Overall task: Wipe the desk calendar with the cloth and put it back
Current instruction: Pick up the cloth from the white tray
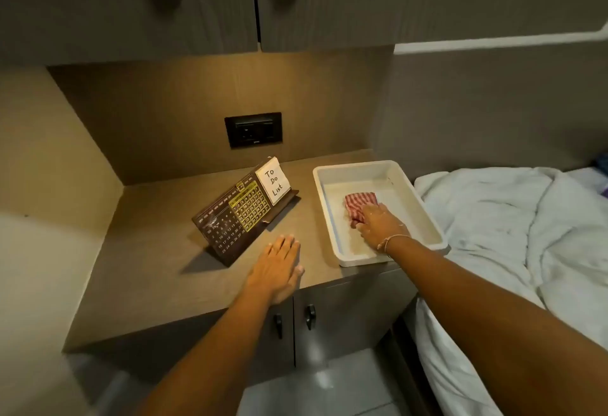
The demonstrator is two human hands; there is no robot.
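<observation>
A dark brown desk calendar (pixel 241 214) stands tilted on the wooden counter (pixel 158 284), with a white "To Do List" notepad (pixel 273 180) on its right end. A red-and-white striped cloth (pixel 358 206) lies in a white tray (pixel 332 214) to the calendar's right. My right hand (pixel 378 223) rests on the cloth's near end inside the tray, fingers laid over it; a grip cannot be made out. My left hand (pixel 278 267) lies flat on the counter, fingers apart, just in front of the calendar and not touching it.
A black wall socket (pixel 253 129) sits on the back panel above the counter. Overhead cabinets (pixel 230 4) hang above. Two cabinet doors with black handles (pixel 294 317) are below the counter edge. A bed with rumpled white bedding (pixel 513 234) borders the tray on the right.
</observation>
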